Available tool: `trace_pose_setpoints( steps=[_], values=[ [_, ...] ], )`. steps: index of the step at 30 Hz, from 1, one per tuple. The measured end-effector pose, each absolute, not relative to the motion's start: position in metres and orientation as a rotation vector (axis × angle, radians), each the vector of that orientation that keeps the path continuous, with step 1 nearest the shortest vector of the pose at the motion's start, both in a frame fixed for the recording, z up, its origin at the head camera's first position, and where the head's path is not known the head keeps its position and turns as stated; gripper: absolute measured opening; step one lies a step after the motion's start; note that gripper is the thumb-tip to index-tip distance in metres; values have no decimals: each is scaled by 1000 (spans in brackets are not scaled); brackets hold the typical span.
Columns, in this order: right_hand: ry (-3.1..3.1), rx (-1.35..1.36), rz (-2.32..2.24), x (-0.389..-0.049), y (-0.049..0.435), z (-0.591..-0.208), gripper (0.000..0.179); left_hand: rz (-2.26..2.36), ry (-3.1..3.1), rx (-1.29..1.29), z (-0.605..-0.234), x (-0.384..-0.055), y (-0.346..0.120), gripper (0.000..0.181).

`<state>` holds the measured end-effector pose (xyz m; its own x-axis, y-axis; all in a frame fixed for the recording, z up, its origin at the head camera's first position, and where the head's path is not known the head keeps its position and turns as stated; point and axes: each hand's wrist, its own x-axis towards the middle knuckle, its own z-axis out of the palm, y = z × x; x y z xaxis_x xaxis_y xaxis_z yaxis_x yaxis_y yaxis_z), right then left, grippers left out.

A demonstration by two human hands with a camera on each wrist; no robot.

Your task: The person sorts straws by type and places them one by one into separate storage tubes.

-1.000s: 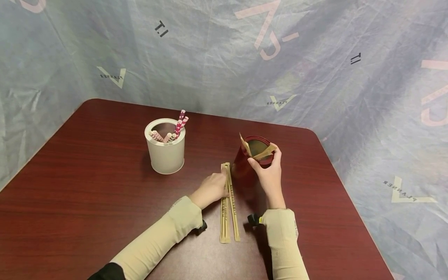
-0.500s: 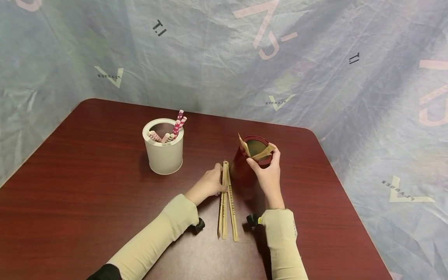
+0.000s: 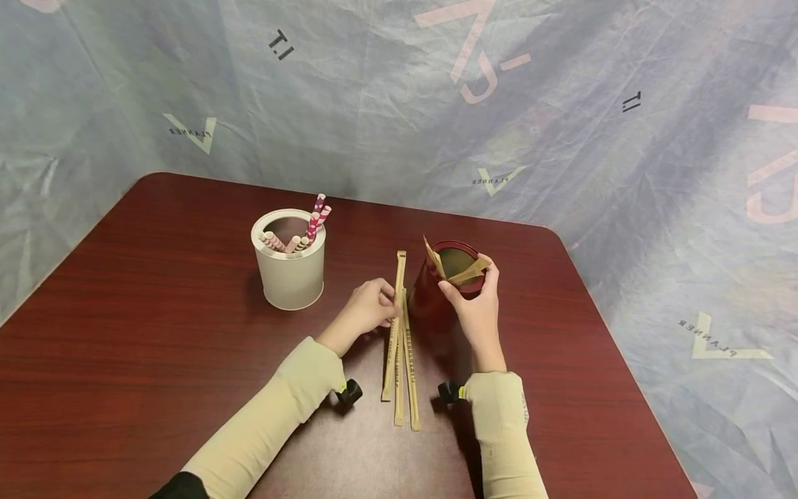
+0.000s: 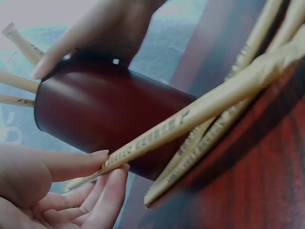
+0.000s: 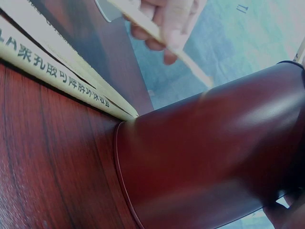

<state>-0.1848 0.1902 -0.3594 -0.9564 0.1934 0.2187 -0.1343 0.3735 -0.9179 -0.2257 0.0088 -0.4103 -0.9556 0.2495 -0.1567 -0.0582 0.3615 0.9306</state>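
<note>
In the head view, my left hand point(image 3: 364, 312) pinches a paper-wrapped straw point(image 3: 391, 353) between thumb and fingertips, its far end raised. The left wrist view shows this straw point(image 4: 147, 136) crossing in front of the dark red canister point(image 4: 109, 109). Two more wrapped straws point(image 3: 413, 395) lie on the table beside it, partly overlapping. My right hand point(image 3: 481, 312) grips the rim of the red canister point(image 3: 430, 305), thumb at the front and fingers round the right side. Several wrapped straws point(image 3: 469, 272) lean against the inside of its rim.
A white canister point(image 3: 289, 281) with several pink patterned straws point(image 3: 314, 225) stands left of the hands. The reddish wooden table point(image 3: 156, 312) ends at a hanging printed cloth point(image 3: 374, 104) behind. A small black camera point(image 3: 350, 392) sits on the left wrist.
My left hand has drawn one wrapped straw up from the bunch, raising it and moving it away and slightly left. The right hand keeps its hold on the canister.
</note>
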Motion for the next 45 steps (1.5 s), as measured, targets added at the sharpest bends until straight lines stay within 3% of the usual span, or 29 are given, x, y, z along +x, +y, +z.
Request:
trace_pose_setpoints(
  steps=[4,11,20,35,45],
  values=[
    [-2349,-60,1618,-186,191,-361,80,1671,2362,170,-403,-226,7,18],
    [-2313,-56,1632,-203,204,-386,83,1682,2448,199,-390,-226,2,18],
    [-2300,-24,1618,-203,205,-390,81,1819,2684,337,-357,-223,-8,12],
    [-2330,-69,1636,-186,190,-361,81,2496,2712,605,-336,-217,-2,14],
    [-2316,-64,1649,-202,203,-385,82,2816,2426,918,-335,-213,5,16]
  ],
)
